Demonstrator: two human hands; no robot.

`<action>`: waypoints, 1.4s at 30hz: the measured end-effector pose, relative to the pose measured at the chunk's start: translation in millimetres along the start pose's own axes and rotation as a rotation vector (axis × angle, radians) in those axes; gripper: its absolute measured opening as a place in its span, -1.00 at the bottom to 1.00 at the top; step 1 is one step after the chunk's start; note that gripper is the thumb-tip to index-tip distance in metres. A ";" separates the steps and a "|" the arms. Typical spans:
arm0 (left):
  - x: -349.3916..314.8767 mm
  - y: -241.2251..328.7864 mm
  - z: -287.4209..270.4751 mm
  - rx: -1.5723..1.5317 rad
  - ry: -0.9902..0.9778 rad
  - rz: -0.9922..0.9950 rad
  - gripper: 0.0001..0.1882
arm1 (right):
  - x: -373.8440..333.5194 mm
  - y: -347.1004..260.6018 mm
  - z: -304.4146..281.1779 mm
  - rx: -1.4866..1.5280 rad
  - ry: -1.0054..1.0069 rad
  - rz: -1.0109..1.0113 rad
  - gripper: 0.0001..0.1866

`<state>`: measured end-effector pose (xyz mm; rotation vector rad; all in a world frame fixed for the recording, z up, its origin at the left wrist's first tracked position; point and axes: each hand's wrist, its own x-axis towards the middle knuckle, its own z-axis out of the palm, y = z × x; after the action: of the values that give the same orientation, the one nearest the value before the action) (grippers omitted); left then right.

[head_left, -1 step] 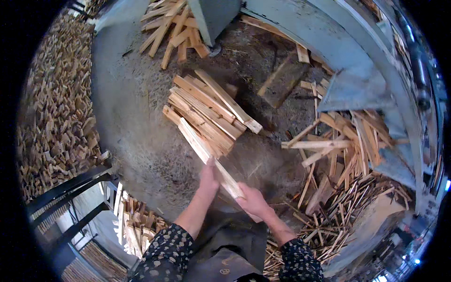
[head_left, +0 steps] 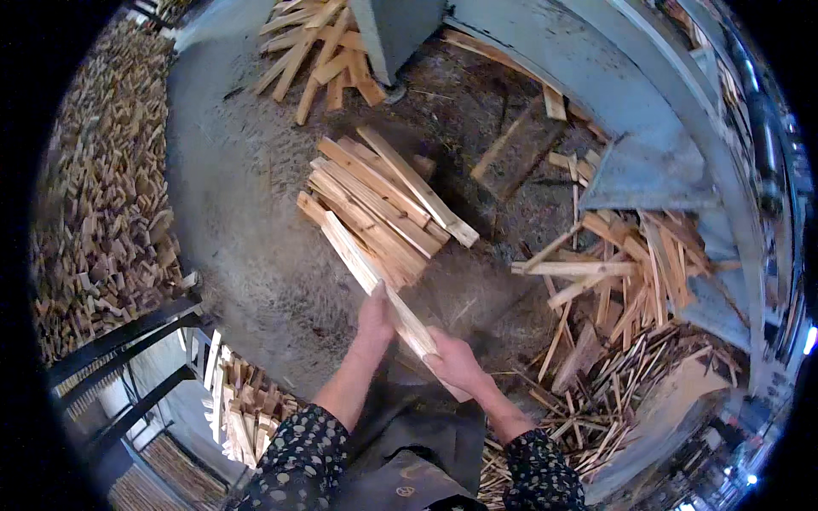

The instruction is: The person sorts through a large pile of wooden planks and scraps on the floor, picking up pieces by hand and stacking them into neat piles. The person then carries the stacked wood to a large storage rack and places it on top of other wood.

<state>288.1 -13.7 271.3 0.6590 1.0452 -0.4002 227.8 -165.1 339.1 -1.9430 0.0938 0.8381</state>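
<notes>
A long, pale wooden slat [head_left: 411, 322] slants from the middle of the view down toward my body, held in both hands. My left hand [head_left: 375, 317] is closed around its left edge near the middle, thumb along the wood. Nearer my apron, my right hand [head_left: 455, 361] grips the slat close to its lower end. The slat's far end reaches over the near side of a stack of wooden slats [head_left: 368, 207] lying roughly side by side. On top of that stack, one slat [head_left: 417, 186] lies at a different angle on the far right side.
Loose slats [head_left: 630, 264] lie heaped at right beside a blue-grey metal machine [head_left: 545, 47]. Thin sticks [head_left: 609, 396] pile up at lower right. More slats [head_left: 324, 60] lie at the far side. A large mass of wood pieces [head_left: 102, 179] and a dark metal rail [head_left: 128, 336] stand at left.
</notes>
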 end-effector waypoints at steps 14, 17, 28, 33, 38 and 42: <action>198.3 76.7 -35.1 -0.007 0.180 0.179 -0.67 | 251.9 41.9 -26.7 -0.284 -0.186 -0.164 -0.53; 229.7 76.9 -48.5 0.150 0.298 0.179 -0.67 | 298.6 75.9 -54.4 -0.256 0.083 -0.126 -0.50; 285.8 48.7 -137.5 0.435 0.334 0.333 -0.12 | 375.2 129.3 -34.2 -0.328 0.098 0.163 -0.16; 294.5 39.0 -142.2 -0.013 0.171 0.229 -0.17 | 356.4 120.4 -33.7 -0.615 -0.134 0.003 -0.17; 287.8 53.7 -145.8 -0.082 0.032 0.065 -0.28 | 388.2 140.4 -36.6 0.134 0.046 0.289 -0.24; 273.6 61.1 -129.5 0.064 0.067 0.086 -0.31 | 402.4 178.9 -51.3 0.102 -0.185 0.372 -0.41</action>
<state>363.9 119.0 2.9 0.7767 1.0673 -0.3402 488.1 -188.2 -19.1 -1.7689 0.3886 1.2285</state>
